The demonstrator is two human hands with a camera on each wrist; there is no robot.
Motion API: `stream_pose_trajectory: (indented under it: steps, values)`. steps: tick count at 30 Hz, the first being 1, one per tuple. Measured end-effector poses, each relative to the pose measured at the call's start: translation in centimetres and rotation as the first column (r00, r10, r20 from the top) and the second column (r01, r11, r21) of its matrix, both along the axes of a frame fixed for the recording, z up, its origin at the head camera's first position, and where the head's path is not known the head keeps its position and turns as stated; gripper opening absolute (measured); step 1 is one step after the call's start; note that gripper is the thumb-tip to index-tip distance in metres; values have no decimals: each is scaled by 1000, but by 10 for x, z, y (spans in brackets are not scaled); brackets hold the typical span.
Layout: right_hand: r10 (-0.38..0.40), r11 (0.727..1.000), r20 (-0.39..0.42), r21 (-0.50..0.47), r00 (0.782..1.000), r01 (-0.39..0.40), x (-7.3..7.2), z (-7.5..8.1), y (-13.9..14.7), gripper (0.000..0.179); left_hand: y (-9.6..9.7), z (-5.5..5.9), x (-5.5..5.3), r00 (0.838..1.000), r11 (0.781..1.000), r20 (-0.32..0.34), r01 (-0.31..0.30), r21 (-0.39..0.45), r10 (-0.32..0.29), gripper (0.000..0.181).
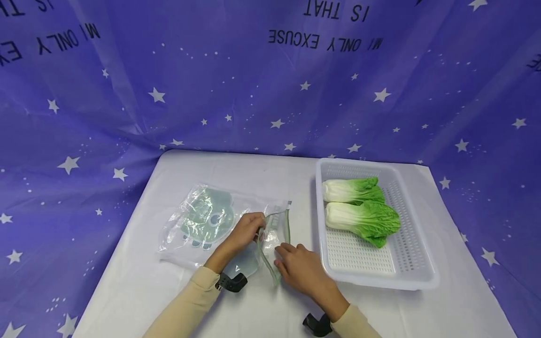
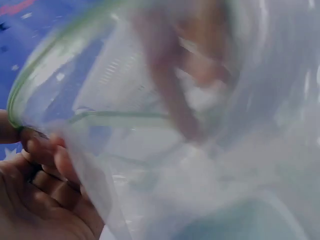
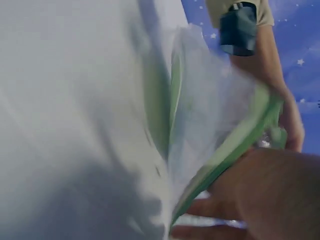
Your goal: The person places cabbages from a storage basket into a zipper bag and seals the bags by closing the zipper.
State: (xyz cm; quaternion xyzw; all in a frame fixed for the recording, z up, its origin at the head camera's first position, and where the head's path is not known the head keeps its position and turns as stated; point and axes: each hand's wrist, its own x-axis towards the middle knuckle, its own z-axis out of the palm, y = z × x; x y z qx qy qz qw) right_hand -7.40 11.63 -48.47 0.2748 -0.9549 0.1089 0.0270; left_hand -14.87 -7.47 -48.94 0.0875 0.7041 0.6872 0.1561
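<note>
Fingers [image 2: 63, 161] of the left hand [image 1: 243, 234], at ten o'clock from the bag's mouth in the head view, grip one edge of a translucent zip-lock bag [image 1: 224, 225]. Right hand [image 1: 302, 270], at four o'clock: its fingers are at the mouth against the film; blur hides whether they pinch or merely touch. The bag lies on a white tabletop [image 1: 262, 312], with its pale-green cartoon print [image 1: 207, 206] toward ten o'clock and its green zip strips [image 1: 288, 225] facing three o'clock. At three o'clock, just beyond the right hand, stands a white perforated plastic basket [image 1: 380, 280], holding a farther napa cabbage [image 1: 352, 190] and a nearer napa cabbage [image 1: 359, 218], side by side, leafy ends toward three o'clock. Stage, as judged: the seal is undone and the strips stand apart; the mouth is narrow, so spreading it seems unfinished. No contents are discernible inside the bag, and both cabbages lie outside it
</note>
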Motion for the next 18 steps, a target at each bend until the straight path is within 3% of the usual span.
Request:
stream_pose_trajectory:
  steps: [2, 3, 5, 8, 10, 12, 18]
  values:
    - [-17, 999, 12, 34, 1000, 16, 2, -4, 1, 30, -4, 3, 1, 997, 986, 77, -23, 165, 10, 21]
    - [-23, 999, 15, 47, 1000, 22, 3, -5, 1, 31, -6, 4, 2, 994, 967, 111, -33, 252, 5, 21]
    - [-35, 998, 19, 58, 999, 34, 4, -9, 2, 33, -11, 8, 3, 987, 911, 157, -50, 409, -17, 22]
    - [-62, 998, 46, 33, 997, 61, 3, -14, 2, 37, -17, 13, 4, 980, 808, 184, -47, 587, -77, 24]
    - [-79, 997, 74, 4, 994, 79, 2, -15, 3, 40, -18, 17, 5, 979, 779, 174, -29, 627, -104, 24]
    - [-87, 996, 91, -22, 992, 89, 1, -16, 2, 42, -16, 19, 6, 980, 788, 167, -18, 616, -108, 25]
    - [-66, 997, 38, -35, 997, 67, 1, -4, -2, 44, -4, 20, 10, 988, 930, 143, -98, 353, 50, 25]
